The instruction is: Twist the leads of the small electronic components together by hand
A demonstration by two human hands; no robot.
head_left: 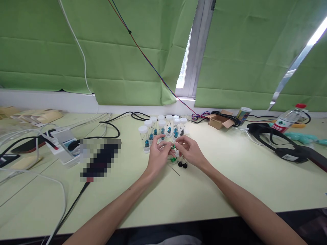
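Over the middle of the table, the fingertips of my left hand [158,156] and my right hand [190,151] meet in a pinch. Between them is a small green part [173,147], partly hidden by the fingers; its exact kind is too small to make out. Just below lies a second green piece [173,159]. Two black round pieces [182,165] rest on the table under my right hand. A thin rod [175,170] lies near my left wrist. Behind my hands stand several clear tubes [146,139] with white lids and blue pieces with thin rods inside.
To the left are a blurred-out dark device [100,160] on a cable, a white box [63,144] and tangled cords. An open cardboard box [218,120], a can [244,115], a black headset [276,144] and a plastic bottle [288,119] stand at the right. Green blinds [127,61] hang behind.
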